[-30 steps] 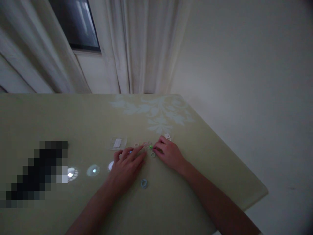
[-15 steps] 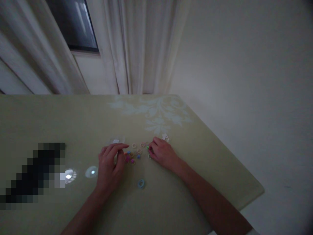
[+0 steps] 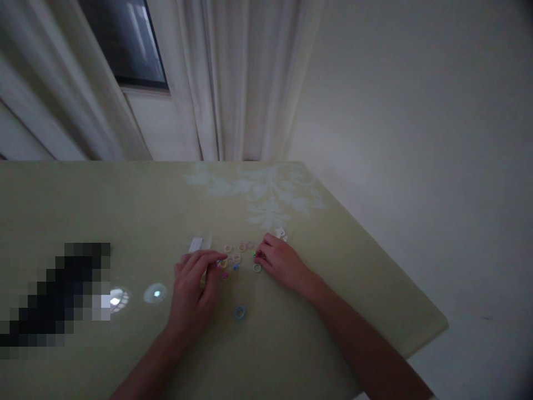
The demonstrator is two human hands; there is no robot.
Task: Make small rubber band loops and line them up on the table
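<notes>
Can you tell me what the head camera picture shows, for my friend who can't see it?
Two bare hands rest on a pale green table in a dim room, the left hand and right hand touching a scatter of tiny colored rings. One blue ring lies apart, nearer the person; curtains hang behind.

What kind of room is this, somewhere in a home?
Probably a room at home, dimly lit: pale curtains hang beside a dark window, and a green table printed with a leaf pattern holds small coloured rings between the person's hands.
</notes>
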